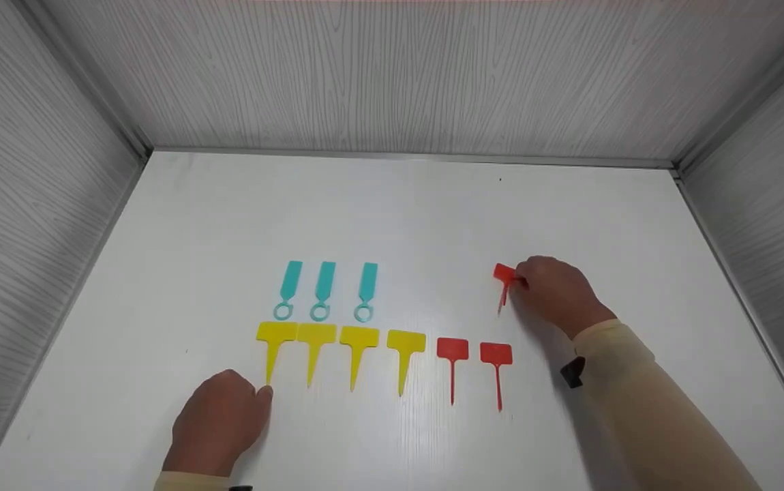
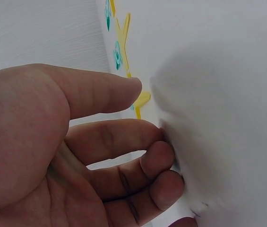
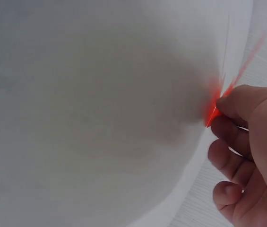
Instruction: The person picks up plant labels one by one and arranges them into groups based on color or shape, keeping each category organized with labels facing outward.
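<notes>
My right hand [image 1: 559,290] pinches a red T-shaped plant label [image 1: 503,273] by one side of its head, between thumb and forefinger. In the right wrist view that red label [image 3: 213,106] is blurred at the fingertips, close over the tabletop. My left hand [image 1: 221,423] rests on the table at the front left, its thumb right by the tip of the leftmost yellow T-shaped label [image 1: 276,333]. The left wrist view has the left hand [image 2: 109,142] with fingers loosely curled, thumb apart from them and nothing held. Two more red labels [image 1: 453,348] lie at the right end of the yellow row.
Several yellow labels [image 1: 359,337] lie side by side, stems toward me. Behind them are three teal tags [image 1: 367,281] with ring ends. Grey wood-grain walls [image 1: 405,82] enclose the white table [image 1: 433,218] at the back and both sides.
</notes>
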The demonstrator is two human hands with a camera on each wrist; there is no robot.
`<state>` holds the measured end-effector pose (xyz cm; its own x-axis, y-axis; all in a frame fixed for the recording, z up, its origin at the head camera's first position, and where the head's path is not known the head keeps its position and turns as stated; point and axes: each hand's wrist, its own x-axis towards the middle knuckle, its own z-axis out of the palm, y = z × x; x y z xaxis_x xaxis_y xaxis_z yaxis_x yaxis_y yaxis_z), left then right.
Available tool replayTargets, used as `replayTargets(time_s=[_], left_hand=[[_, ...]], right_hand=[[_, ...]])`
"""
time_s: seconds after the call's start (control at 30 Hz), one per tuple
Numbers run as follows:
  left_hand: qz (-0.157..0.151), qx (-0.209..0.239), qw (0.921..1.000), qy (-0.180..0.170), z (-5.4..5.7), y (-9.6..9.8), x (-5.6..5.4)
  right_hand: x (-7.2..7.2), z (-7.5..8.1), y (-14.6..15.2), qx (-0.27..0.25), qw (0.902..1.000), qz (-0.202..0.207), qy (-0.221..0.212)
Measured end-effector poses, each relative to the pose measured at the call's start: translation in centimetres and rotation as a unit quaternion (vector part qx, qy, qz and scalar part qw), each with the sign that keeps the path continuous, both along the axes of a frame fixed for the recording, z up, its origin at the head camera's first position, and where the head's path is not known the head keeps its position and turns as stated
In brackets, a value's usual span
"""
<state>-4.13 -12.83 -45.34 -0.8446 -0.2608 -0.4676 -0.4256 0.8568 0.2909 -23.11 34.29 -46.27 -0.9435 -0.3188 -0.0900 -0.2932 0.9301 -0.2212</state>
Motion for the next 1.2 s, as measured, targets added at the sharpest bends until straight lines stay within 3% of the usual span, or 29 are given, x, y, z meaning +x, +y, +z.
replayTargets(time_s=[0.23, 0.57, 0.93, 1.2], left_hand=[[0.008, 0.006, 0.9999, -0.006, -0.1, 0.1, -0.2], [0.020, 0.012, 0.9996, -0.019, 0.1, -0.1, -0.7], [0.003, -0.001, 1.0000, 0.000, 0.0, -0.1, -0.6], [-0.002, 0.002, 1.0000, 0.009, -0.4, -0.4, -0.4]], right_hand=[[0.7, -0.3, 0.6, 0.001, 0.9940, 0.041, 0.101], [3.3, -0.1, 2.3, -0.034, 0.9720, 0.095, 0.213], [7.4, 0.3, 3.8, -0.032, 0.9685, 0.120, 0.216], [9.5, 0.5, 3.7, 0.001, 0.9762, 0.123, 0.179]])
